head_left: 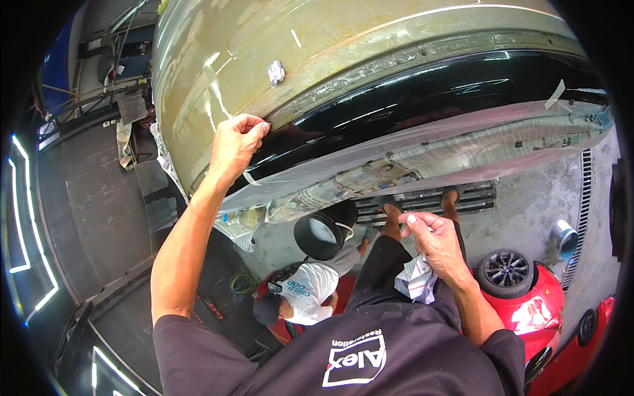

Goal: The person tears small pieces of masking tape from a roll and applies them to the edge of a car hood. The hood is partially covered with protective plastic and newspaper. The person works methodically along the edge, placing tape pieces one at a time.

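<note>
My left hand is pinched closed against the edge between the dull olive car body panel and its glossy black strip. Whatever lies between its fingertips is too small to make out. Lower down, in front of my body, my right hand is curled closed, thumb near the fingertips. A crumpled sheet of white lined paper sticks out below its palm. Another small crumpled wad rests on the olive panel, beyond my left hand. Short pale tape pieces cling to the black strip's lower edge.
Newspaper and clear film line the panel's underside. Below stand a black bucket and a floor grating. A co-worker in a white shirt is low at my left. Right are a red car and a can.
</note>
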`<state>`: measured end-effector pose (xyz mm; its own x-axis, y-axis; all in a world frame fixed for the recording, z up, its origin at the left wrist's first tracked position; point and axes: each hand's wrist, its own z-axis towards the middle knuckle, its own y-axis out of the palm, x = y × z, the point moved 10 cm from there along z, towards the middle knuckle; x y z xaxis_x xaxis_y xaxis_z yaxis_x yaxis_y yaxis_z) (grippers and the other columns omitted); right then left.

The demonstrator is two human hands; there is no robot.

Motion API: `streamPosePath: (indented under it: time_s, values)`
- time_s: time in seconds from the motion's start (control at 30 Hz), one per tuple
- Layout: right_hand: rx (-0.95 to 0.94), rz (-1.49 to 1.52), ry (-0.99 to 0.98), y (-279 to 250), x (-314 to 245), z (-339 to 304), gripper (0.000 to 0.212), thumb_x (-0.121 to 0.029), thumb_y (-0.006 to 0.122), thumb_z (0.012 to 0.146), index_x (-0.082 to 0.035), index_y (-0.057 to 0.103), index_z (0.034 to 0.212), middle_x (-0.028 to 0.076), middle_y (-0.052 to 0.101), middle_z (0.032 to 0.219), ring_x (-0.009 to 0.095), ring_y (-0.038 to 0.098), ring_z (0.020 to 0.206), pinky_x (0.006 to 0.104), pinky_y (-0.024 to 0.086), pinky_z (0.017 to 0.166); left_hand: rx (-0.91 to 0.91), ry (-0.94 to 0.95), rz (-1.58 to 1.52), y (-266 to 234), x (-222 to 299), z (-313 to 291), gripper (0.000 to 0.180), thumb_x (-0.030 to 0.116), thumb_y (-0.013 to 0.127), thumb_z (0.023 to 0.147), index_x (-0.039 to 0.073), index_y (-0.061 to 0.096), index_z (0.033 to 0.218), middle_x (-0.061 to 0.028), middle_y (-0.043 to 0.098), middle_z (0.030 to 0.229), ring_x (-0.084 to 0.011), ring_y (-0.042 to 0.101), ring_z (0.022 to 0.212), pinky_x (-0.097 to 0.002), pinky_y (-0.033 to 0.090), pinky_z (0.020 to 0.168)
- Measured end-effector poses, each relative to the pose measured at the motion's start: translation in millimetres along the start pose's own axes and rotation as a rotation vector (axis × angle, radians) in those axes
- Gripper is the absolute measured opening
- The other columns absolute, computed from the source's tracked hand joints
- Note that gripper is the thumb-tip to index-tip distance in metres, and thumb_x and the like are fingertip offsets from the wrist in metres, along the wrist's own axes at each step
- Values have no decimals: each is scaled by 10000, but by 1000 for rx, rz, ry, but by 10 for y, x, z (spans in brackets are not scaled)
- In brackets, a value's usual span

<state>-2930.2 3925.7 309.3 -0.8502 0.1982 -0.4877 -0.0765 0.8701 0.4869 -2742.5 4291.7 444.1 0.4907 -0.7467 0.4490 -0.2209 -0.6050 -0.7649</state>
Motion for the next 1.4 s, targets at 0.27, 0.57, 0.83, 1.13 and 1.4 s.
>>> streamPosePath:
  time_s: [0.27,0.57,0.83,1.13,1.4]
  values:
    - [7,-17,16,-40,-88,15,361,-309,699,1060,12,755,1214,-5,702,867,-3,419,580,202,321,510,34,12,236,-11,108,50,177,179,777,936,15,788,1003,-53,715,740,-128,631,669,-341,510,645]
    - [-19,-28,-26,41,-302,13,350,-326,717,1052,-14,766,1203,-6,707,861,-7,415,581,200,322,515,231,100,321,24,284,-78,203,195,784,932,-7,781,949,-74,724,741,-140,630,678,-351,509,661]
    - [50,-86,-71,-281,-181,-121,335,-326,711,1049,-22,777,1170,-20,719,846,-10,424,567,204,325,506,2,-166,-109,-42,-165,-21,263,245,819,945,20,794,1079,-22,747,890,-96,621,765,-279,525,702]
    - [39,-104,-50,-258,-178,-142,363,-338,719,1045,-3,761,1176,21,710,863,9,415,564,212,347,519,-47,-187,-69,-31,-122,68,225,222,844,922,13,793,987,-45,740,824,-112,647,708,-281,536,660]
    - [21,-122,-31,-196,-268,-49,377,-346,721,1042,1,759,1185,21,713,867,9,428,572,215,356,526,-35,-181,67,-62,-42,113,222,224,849,919,9,795,930,-36,724,747,-103,636,642,-276,519,603]
